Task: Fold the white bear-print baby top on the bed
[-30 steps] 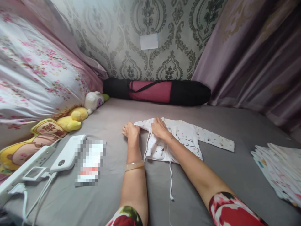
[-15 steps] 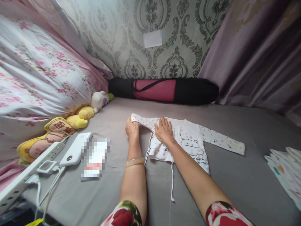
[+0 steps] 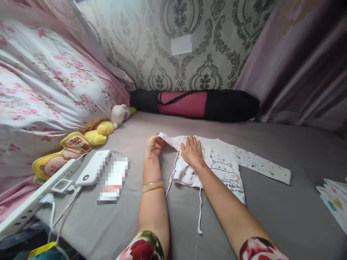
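A small white long-sleeved baby top lies spread on the grey sheet, with a cartoon animal on its front, small prints and thin white ties. My left hand pinches the cuff of the sleeve on the left and holds it slightly raised. Flat on the top near that sleeve's shoulder rests my right hand, fingers stretched out. The other sleeve reaches out to the right. One tie hangs down toward me between my forearms.
To the left are a power strip with cables, a white power bank, a blurred flat item and plush toys. A black and pink bag lies along the wall. Folded white clothes sit at the right edge.
My left hand has turned, showing more of its palm side, and the sleeve it holds is bent up more at the cuff. My right hand stays on the top. The view has shifted slightly.
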### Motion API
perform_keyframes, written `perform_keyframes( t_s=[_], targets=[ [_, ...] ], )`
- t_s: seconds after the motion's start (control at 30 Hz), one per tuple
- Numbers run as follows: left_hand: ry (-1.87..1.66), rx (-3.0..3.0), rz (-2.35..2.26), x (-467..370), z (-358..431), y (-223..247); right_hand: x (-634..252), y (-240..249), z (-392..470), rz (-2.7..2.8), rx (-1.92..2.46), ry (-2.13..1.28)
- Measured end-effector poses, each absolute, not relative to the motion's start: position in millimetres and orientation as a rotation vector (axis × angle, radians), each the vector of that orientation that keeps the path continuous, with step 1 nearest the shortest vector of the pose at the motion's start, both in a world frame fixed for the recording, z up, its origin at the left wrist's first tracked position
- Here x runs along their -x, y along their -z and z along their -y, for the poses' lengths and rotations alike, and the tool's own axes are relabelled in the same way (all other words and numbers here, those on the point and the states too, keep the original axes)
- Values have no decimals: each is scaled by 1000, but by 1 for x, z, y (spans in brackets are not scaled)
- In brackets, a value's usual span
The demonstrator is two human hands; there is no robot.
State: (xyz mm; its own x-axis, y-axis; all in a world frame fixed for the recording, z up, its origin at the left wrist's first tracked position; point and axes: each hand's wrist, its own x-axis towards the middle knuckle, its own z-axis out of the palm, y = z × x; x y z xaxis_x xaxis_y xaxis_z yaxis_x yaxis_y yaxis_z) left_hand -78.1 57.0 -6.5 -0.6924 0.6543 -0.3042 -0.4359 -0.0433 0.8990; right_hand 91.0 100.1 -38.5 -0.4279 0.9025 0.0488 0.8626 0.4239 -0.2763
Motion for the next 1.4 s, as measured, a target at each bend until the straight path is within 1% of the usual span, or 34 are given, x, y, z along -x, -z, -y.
perform_keyframes(
  t_s=[0.1,0.2,0.4,0.5,0.63,0.77,1.07,1.3,1.4],
  targets=[
    [-1881,-161,-1502,81,-57,7,-91,39,-100,2482,1553,-294],
    [-1977,-102,-1672,82,-60,13,-91,40,-100,2484,1559,-284],
    [-1911,-387,-2142,83,-66,31,-90,40,-101,2484,1562,-276],
    [-1725,-537,-2343,82,-62,30,-90,39,-101,2491,1560,-277],
    [-1268,-622,-2671,74,-55,20,-90,38,-100,2500,1569,-266],
    [-995,-705,-2812,66,-53,16,-91,37,-99,2525,1562,-239],
    [-731,-771,-3009,57,-50,25,-94,34,-98,2550,1521,-239],
    [-478,-860,-3011,81,-41,9,-94,34,-98,2544,1525,-265],
    [-520,-1094,-3035,79,-44,4,-93,34,-98,2544,1526,-281]
  ],
)
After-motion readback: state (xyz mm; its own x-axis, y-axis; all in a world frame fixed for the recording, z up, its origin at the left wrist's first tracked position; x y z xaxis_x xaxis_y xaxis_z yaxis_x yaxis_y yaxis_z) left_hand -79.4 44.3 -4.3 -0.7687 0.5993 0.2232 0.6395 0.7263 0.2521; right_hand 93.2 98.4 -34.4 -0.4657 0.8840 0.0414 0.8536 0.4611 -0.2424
